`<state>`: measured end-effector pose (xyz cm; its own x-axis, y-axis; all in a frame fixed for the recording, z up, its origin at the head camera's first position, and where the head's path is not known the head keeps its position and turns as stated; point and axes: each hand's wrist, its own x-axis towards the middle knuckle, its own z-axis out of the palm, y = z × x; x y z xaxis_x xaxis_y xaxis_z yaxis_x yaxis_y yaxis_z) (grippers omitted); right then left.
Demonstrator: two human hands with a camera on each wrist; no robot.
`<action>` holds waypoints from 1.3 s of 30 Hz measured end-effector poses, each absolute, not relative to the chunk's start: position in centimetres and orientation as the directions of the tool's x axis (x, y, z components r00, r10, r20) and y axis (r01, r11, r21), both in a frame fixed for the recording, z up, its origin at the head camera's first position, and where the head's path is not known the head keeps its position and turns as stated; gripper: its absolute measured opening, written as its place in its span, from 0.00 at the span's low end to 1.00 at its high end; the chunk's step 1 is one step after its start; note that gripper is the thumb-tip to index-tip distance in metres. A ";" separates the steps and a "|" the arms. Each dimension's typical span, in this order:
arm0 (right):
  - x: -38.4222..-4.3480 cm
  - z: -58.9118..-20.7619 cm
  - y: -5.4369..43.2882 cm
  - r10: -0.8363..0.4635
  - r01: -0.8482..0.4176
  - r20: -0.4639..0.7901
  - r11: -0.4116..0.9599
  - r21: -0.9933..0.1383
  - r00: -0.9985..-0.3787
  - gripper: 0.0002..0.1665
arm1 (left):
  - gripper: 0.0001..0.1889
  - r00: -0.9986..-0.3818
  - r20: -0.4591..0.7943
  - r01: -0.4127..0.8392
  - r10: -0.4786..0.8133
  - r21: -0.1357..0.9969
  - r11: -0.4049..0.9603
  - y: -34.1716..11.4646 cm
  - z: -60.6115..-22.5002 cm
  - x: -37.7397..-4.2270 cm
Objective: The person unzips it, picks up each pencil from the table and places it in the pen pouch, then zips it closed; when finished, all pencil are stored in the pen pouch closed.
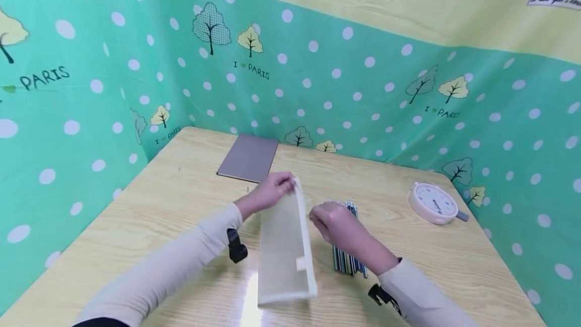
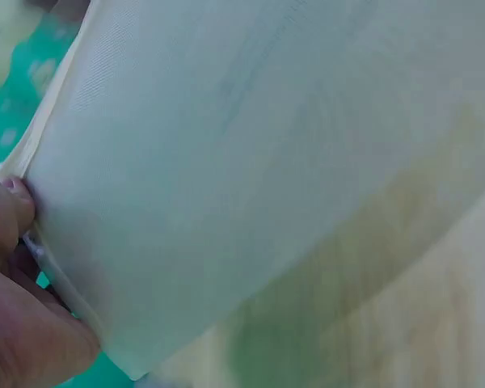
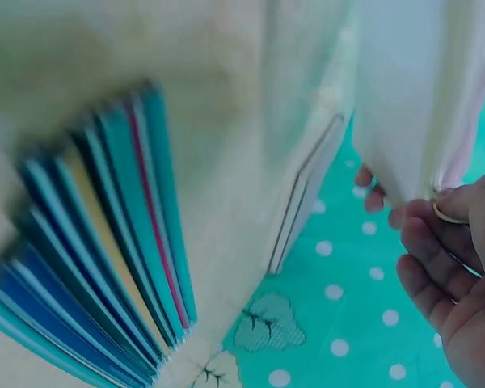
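A pale, partly see-through zip pouch (image 1: pixel 281 246) stands tilted on edge above the table, its long edge toward the right. My left hand (image 1: pixel 274 191) pinches its far upper corner; in the left wrist view, thumb and fingers (image 2: pixel 8 214) grip the seam beside the pale panel (image 2: pixel 226 186). My right hand (image 1: pixel 338 223) is at the pouch's right edge. In the right wrist view, its thumb and forefinger pinch a small curved pull (image 3: pixel 447 215) at the pouch's edge (image 3: pixel 404 105). Beneath the right hand lie several slim coloured pencils or pens (image 3: pixel 105 242), partly hidden in the head view.
A grey notebook (image 1: pixel 249 158) lies at the back left of the wooden table (image 1: pixel 181 191). A round pale-pink clock (image 1: pixel 433 203) lies at the right, with a small grey block (image 1: pixel 462 216) beside it. Patterned cloth (image 1: pixel 272 64) hangs behind the table.
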<state>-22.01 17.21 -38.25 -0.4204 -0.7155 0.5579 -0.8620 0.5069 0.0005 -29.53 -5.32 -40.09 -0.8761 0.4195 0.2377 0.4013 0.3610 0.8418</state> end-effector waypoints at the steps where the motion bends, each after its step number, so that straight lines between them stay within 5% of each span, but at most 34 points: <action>1: -21.5 -38.3 17.2 -0.729 -0.874 0.553 0.485 0.001 -0.404 0.08 | 0.10 -0.889 0.230 0.382 0.395 0.849 0.366 -5.8 -40.0 -29.7; 14: -16.9 -37.1 19.3 -0.765 -0.882 0.554 0.457 0.111 -0.327 0.11 | 0.18 -0.941 0.232 0.333 0.246 0.758 0.561 -10.1 -40.5 -32.8; 20: -16.7 -36.7 19.3 -0.705 -0.867 0.626 0.490 0.089 -0.334 0.10 | 0.12 -0.935 0.227 0.342 0.271 0.778 0.528 -10.7 -40.5 -32.9; 26: -17.3 -35.9 19.7 -0.618 -0.843 0.722 0.529 0.092 -0.309 0.12 | 0.20 -0.937 0.218 0.330 0.274 0.808 0.488 -9.6 -39.6 -31.9; 32: -17.4 -35.4 18.5 -0.605 -0.839 0.767 0.516 0.171 -0.215 0.20 | 0.20 -0.950 0.067 0.174 0.304 0.923 0.342 -7.6 -39.2 -30.1; 39: -17.3 -35.8 16.5 -0.641 -0.823 0.765 0.461 0.331 -0.052 0.17 | 0.38 -0.966 -0.041 0.015 0.256 0.977 0.213 -5.9 -40.0 -28.0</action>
